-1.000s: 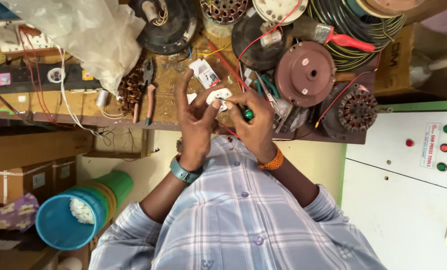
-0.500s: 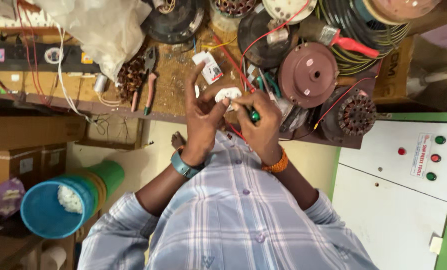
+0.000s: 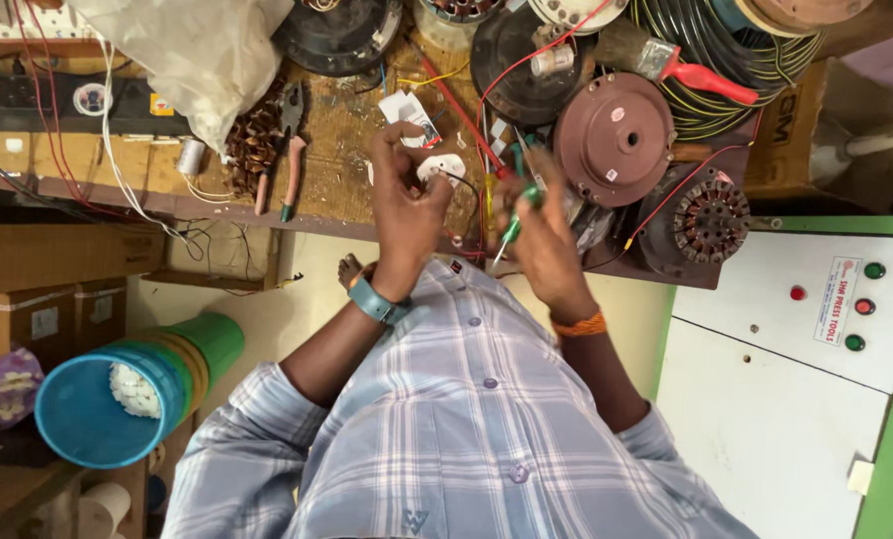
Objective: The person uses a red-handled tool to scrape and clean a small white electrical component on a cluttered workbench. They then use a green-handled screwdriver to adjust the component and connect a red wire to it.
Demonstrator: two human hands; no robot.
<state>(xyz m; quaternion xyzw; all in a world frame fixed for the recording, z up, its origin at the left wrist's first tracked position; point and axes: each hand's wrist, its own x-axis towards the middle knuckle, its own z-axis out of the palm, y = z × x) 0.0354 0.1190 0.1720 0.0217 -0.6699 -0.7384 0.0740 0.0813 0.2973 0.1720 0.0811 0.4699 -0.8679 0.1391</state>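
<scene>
Fingers of the left hand (image 3: 406, 205) pinch a small white plastic fitting (image 3: 441, 168) with a black wire; the right hand (image 3: 544, 235) is closed round a green-handled screwdriver (image 3: 514, 222), its handle end at seven o'clock. Since half a second ago the hands have drawn apart, the fitting now at ten o'clock from the screwdriver, over the cluttered workbench (image 3: 341, 150) beside the brown motor cover (image 3: 613, 140).

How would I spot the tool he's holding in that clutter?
Start at the wooden bench, then find the round brown motor cover. Just beside it, the right hand grips a screwdriver. Its green handle sets it apart from the red-handled brush and the pliers.
</scene>
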